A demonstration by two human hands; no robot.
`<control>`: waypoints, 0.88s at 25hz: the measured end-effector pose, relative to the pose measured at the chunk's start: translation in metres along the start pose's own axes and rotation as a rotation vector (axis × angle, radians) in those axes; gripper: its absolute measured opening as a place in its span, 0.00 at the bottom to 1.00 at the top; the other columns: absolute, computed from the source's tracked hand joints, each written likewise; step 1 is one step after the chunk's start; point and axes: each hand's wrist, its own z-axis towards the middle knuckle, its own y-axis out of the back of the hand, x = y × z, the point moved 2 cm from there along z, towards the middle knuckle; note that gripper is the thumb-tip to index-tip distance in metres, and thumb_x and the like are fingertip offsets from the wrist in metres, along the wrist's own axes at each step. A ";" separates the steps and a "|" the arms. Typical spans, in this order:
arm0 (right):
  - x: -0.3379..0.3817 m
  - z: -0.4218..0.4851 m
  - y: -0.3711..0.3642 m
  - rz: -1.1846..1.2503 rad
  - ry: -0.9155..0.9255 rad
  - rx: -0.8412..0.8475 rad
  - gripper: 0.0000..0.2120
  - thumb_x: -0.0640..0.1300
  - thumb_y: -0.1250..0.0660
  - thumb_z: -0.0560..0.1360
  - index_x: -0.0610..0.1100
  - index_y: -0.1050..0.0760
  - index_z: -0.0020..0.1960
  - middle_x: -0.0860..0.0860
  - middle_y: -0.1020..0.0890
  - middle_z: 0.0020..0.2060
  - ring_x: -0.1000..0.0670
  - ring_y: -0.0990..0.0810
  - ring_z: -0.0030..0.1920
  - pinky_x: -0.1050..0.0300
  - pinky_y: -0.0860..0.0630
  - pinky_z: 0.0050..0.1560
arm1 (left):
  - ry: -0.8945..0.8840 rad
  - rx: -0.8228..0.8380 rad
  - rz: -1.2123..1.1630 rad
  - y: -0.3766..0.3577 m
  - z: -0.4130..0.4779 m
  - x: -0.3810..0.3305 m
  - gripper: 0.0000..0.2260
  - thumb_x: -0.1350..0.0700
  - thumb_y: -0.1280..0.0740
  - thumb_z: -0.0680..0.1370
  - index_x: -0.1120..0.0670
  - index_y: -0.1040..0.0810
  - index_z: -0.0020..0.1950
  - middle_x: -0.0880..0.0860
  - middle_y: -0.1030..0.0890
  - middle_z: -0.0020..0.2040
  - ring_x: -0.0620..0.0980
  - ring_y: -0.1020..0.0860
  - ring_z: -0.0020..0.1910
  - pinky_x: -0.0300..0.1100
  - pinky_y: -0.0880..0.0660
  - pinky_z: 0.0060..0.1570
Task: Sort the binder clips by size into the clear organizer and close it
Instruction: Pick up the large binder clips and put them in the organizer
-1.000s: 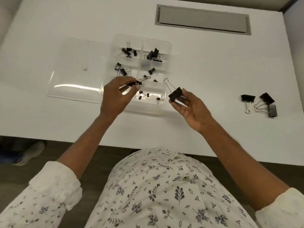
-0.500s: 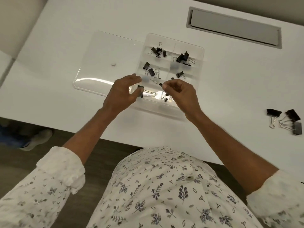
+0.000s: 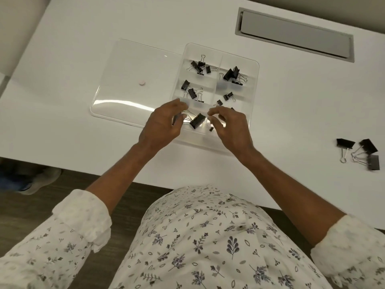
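Diagonally, large clip (image 3: 197, 121) in organizer (image 3: 254, 80), left hand (image 3: 160, 128) pinching smaller clip (image 3: 174, 121)

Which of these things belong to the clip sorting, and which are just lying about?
Belongs to the job: clear organizer, its open lid, sorted clips inside, three large clips waiting at the right of the table.

Just lying about: grey hatch in the table, small pink disc at the lid, shoe on the floor.
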 end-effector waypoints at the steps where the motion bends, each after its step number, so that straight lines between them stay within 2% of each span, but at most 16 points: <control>1: -0.007 -0.005 0.008 0.007 -0.010 -0.029 0.07 0.47 0.31 0.80 0.47 0.18 0.56 0.54 0.14 0.52 0.52 0.16 0.53 0.48 0.20 0.59 | -0.003 0.013 -0.006 -0.007 0.000 -0.004 0.12 0.59 0.30 0.80 0.56 0.17 0.63 0.53 0.17 0.64 0.48 0.22 0.69 0.36 0.27 0.65; 6: -0.038 -0.039 0.049 0.011 -0.072 -0.166 0.10 0.47 0.32 0.81 0.45 0.19 0.61 0.53 0.16 0.59 0.56 0.23 0.68 0.55 0.25 0.68 | -0.079 0.090 -0.051 -0.047 0.008 -0.041 0.14 0.58 0.30 0.81 0.58 0.19 0.66 0.54 0.19 0.67 0.49 0.23 0.69 0.42 0.25 0.67; 8: -0.049 -0.052 0.064 0.001 -0.080 -0.212 0.11 0.46 0.32 0.81 0.44 0.20 0.62 0.52 0.16 0.60 0.56 0.23 0.68 0.56 0.25 0.68 | -0.126 0.141 -0.042 -0.065 0.014 -0.059 0.15 0.57 0.31 0.81 0.57 0.20 0.68 0.53 0.20 0.68 0.50 0.24 0.71 0.43 0.26 0.68; 11: -0.071 -0.069 0.086 -0.001 -0.108 -0.278 0.12 0.45 0.31 0.81 0.44 0.20 0.62 0.52 0.17 0.61 0.56 0.23 0.68 0.56 0.25 0.68 | -0.179 0.194 -0.029 -0.098 0.022 -0.087 0.16 0.56 0.31 0.81 0.56 0.20 0.69 0.52 0.20 0.69 0.48 0.28 0.74 0.37 0.30 0.69; 14: -0.097 -0.082 0.110 -0.016 -0.128 -0.315 0.11 0.46 0.32 0.81 0.44 0.20 0.62 0.53 0.17 0.60 0.55 0.25 0.70 0.53 0.25 0.68 | -0.218 0.211 -0.046 -0.132 0.025 -0.117 0.16 0.57 0.30 0.81 0.57 0.20 0.68 0.53 0.19 0.68 0.49 0.28 0.74 0.41 0.30 0.71; 17: -0.133 -0.102 0.145 -0.040 -0.135 -0.347 0.11 0.45 0.32 0.81 0.45 0.20 0.62 0.52 0.17 0.60 0.54 0.25 0.71 0.51 0.25 0.68 | -0.247 0.239 -0.045 -0.174 0.025 -0.153 0.16 0.57 0.30 0.81 0.57 0.20 0.68 0.52 0.19 0.67 0.49 0.28 0.74 0.41 0.30 0.70; 22: -0.207 -0.138 0.218 -0.088 -0.164 -0.372 0.11 0.43 0.32 0.81 0.43 0.20 0.62 0.50 0.18 0.61 0.52 0.23 0.68 0.53 0.25 0.68 | -0.188 0.329 -0.055 -0.250 0.020 -0.214 0.17 0.54 0.31 0.81 0.55 0.22 0.70 0.50 0.21 0.70 0.48 0.30 0.76 0.47 0.27 0.70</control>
